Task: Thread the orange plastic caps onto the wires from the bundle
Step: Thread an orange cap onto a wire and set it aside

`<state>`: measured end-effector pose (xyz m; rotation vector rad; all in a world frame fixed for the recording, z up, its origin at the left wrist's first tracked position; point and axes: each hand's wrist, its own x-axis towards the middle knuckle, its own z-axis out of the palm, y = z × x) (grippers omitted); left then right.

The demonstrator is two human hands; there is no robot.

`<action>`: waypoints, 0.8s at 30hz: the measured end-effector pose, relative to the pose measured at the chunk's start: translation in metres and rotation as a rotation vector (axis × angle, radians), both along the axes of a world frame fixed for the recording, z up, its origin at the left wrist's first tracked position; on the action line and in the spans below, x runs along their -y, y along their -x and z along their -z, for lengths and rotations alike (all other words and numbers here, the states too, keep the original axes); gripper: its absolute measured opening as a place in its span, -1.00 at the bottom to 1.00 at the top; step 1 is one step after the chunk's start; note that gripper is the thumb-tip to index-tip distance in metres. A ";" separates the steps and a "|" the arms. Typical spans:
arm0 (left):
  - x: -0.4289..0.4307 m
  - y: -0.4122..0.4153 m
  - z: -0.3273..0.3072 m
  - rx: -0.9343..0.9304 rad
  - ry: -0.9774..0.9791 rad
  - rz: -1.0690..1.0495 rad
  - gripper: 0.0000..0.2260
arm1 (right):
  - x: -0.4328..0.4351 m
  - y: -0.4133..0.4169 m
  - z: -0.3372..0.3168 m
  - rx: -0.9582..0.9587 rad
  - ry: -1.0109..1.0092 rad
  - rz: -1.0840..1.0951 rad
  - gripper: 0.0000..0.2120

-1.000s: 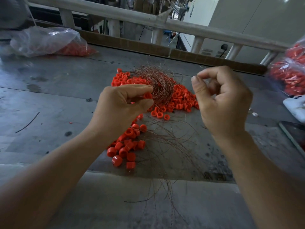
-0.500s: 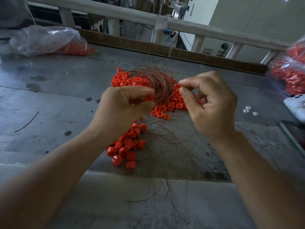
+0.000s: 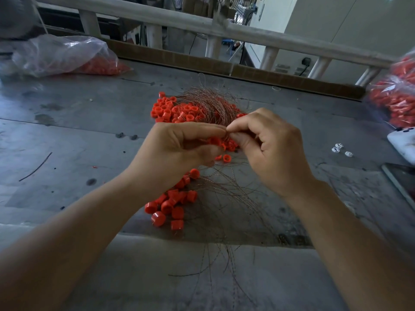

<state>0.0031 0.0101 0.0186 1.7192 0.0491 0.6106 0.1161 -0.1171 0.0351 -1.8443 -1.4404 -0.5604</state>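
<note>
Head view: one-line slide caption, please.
Left hand grips an orange cap against the right hand pinching a wire, above the wire bundle and loose caps.

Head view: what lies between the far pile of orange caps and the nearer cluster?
In the head view, the left hand and right hand meet fingertip to fingertip there, over wire strands and a few stray caps.

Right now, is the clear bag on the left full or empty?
Partly full: the bag holds orange caps only at its right end.
</note>
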 end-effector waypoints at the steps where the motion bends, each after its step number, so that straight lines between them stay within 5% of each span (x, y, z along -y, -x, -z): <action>1: -0.002 0.000 0.000 -0.002 0.063 0.019 -0.76 | 0.001 -0.001 -0.001 -0.024 -0.017 0.019 -0.94; 6: -0.008 0.000 -0.002 0.022 0.320 0.066 -0.72 | 0.005 -0.003 -0.004 -0.205 -0.075 0.033 -0.95; 24: -0.005 0.000 -0.002 0.010 0.339 0.091 -0.75 | 0.003 0.010 -0.001 -0.200 -0.053 -0.032 -0.96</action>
